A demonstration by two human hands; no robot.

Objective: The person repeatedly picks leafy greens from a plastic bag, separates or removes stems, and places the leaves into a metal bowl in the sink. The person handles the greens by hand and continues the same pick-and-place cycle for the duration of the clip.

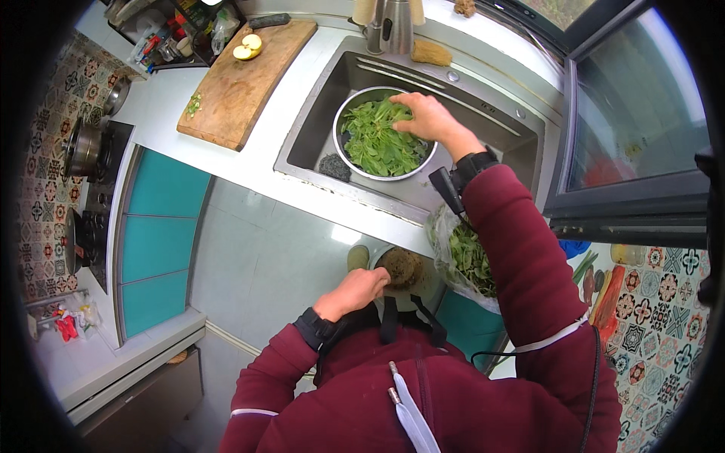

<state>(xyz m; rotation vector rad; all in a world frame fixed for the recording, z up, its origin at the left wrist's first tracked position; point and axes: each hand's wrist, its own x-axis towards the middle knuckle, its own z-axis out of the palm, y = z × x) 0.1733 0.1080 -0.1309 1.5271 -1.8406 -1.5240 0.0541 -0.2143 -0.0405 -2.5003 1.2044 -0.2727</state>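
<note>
A round white-rimmed basin [337, 140] full of leafy greens [377, 136] stands in the sink. My right hand [427, 121] reaches over its far right side, thumb and fingers apart, the fingertips at the leaves. Whether any leaf is between them is hard to see. Low in front of my body, my left hand [355, 293] has its fingers curled together; what they hold, if anything, is hidden. Just beyond it is a round container with brown matter [404, 268]. A clear plastic bag [445, 249] of more greens lies at the counter's front edge, beneath my right forearm.
The grey sink [302, 143] holds a dark scouring pad [334, 167] beside the basin. On the left counter lies a wooden cutting board [234, 90] with a halved pale fruit [248, 47]. An open window sash [642, 113] juts in at right. A pot [84, 151] sits far left.
</note>
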